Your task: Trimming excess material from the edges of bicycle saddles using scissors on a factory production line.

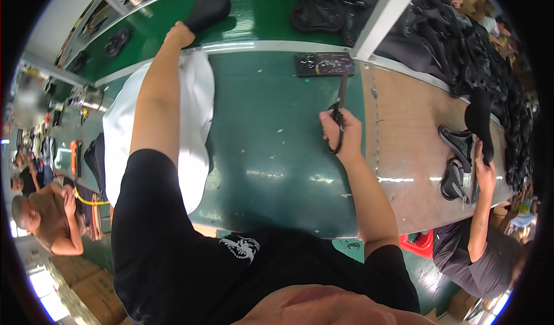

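My left hand [180,34] is stretched out to the far left, over the green belt beyond the table. Its fingers are closed on the narrow end of a black bicycle saddle [209,13], whose wide rounded end points away to the right. Above the right part of the table, my right hand [344,130] grips scissors [336,130] by their black handles. The blades point away from me, with their tips close to a flat black box [325,64] with coloured print. A white cloth [196,123] lies on the table beneath my left forearm.
Black saddle parts [404,42] are heaped along the far right. A white post [389,16] rises at the table's far edge. On the right a co-worker [482,232] handles a black piece beside saddle shells [459,143]. Another person [55,215] sits at far left.
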Tool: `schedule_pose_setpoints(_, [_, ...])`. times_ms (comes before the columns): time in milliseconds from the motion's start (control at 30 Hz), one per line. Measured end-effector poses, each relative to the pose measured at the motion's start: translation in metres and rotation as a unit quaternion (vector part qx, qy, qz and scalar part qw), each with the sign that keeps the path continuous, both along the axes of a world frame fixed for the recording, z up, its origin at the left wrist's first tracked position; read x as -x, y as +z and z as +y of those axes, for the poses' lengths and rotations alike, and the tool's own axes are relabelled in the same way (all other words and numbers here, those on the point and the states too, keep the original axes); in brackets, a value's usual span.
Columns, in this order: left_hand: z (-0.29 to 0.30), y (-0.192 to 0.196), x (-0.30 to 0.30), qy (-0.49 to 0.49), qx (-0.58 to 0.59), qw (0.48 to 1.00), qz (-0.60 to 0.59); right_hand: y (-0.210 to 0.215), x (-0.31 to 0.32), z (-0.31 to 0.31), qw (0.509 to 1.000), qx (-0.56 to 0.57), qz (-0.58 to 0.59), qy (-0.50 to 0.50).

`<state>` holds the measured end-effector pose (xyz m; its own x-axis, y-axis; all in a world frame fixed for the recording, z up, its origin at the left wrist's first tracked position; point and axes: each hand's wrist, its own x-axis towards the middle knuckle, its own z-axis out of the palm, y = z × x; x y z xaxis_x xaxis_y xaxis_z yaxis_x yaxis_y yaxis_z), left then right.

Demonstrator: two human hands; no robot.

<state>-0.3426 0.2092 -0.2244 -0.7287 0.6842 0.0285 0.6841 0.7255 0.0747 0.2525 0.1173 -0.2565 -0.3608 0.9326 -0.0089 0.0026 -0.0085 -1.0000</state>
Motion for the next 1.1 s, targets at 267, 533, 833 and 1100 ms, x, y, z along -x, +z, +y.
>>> schedule_pose_setpoints(267, [0.032,-0.006,-0.068,-0.072,0.009,0.992,0.1,-0.004,-0.015,0.003,0.997,0.032,-0.069,-0.015])
schedule_pose_setpoints(533, [0.043,0.024,-0.12,-0.139,-0.185,0.972,-0.049,0.005,-0.01,0.007,0.997,0.033,-0.066,0.009])
schedule_pose_setpoints(833, [-0.085,-0.002,-0.336,-0.192,-0.44,0.448,-0.754,-0.005,-0.011,0.002,0.997,0.021,-0.07,-0.015])
schedule_pose_setpoints(1100, [-0.192,-0.025,-0.373,-0.165,-0.383,0.41,-0.811,0.021,-0.016,-0.018,0.985,-0.05,-0.164,0.016])
